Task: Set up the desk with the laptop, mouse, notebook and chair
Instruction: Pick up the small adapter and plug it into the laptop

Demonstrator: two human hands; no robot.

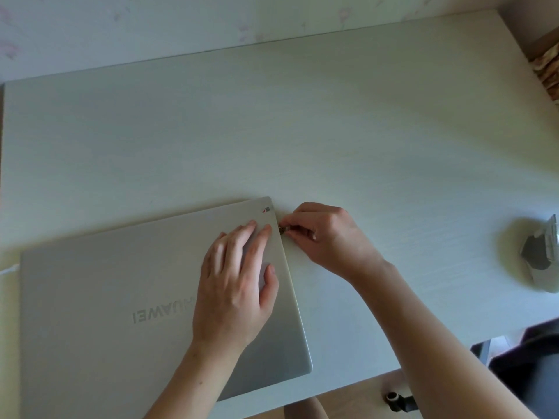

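Pale wood-grain surface [302, 131] fills the view, floral wallpaper [151, 25] along 12 o'clock. Right hand [326, 237] sits near centre, fingers [298, 229] pinched on a small dark plug [283, 229] touching the laptop's right side edge; whether it is seated in a port can't be told. Left hand [239, 285] lies flat on the lid just at 9 o'clock of the right hand, fingers spread and slack, gripping nothing, fingertips close to the lid's right edge. Silver laptop [121, 297] is closed, resting on the surface at 7–8 o'clock of the view, slightly rotated, logo reading upside down, small stickers [266, 209] at its far right corner. Thin white cable [9, 270] shows at the laptop's left edge, 9 o'clock. Grey-and-white mouse [541, 258] sits well apart at 3 o'clock, blurred, near the surface's right edge. Dark chair [532, 373] at 4–5 o'clock, beyond the surface's near edge. Small black cylinder [396, 399] low at 5 o'clock, below the surface edge, unclear what it is.
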